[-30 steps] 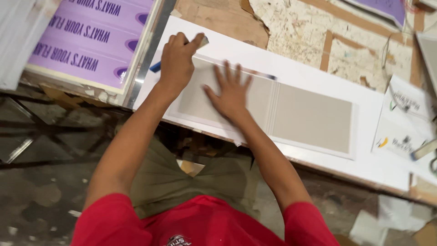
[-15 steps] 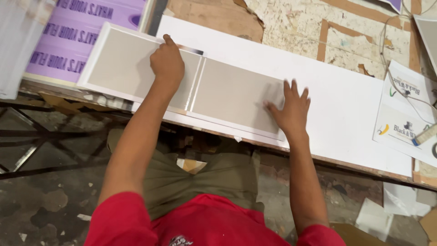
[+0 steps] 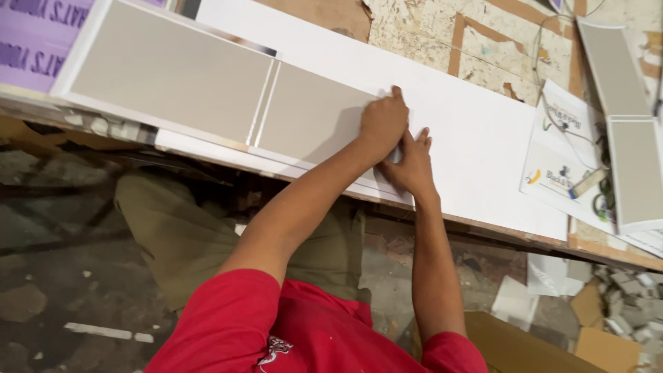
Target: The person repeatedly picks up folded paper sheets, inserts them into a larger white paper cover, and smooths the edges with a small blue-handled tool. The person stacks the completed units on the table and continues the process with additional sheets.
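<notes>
A long grey panel [image 3: 173, 76] with a white frame, in two sections, lies on a white board [image 3: 483, 138] across the workbench. My left hand [image 3: 383, 121] is curled at the panel's right end, fingers closed over its edge. Just below it, my right hand [image 3: 414, 162] lies flat with fingers stretched on the panel's lower right corner, touching the left hand. Part of the right hand's fingertips is hidden under the left hand.
A purple foam sheet [image 3: 34, 41] lies at the far left. To the right are a printed paper [image 3: 563, 159] with thin cables, a pen-like tool [image 3: 587, 183] and a second grey panel [image 3: 635, 166]. Cardboard scraps [image 3: 608, 324] and rubble lie on the floor below.
The grey panel has slid to the left along the white board. My left hand moved from its middle to its right end, and both hands now meet there.
</notes>
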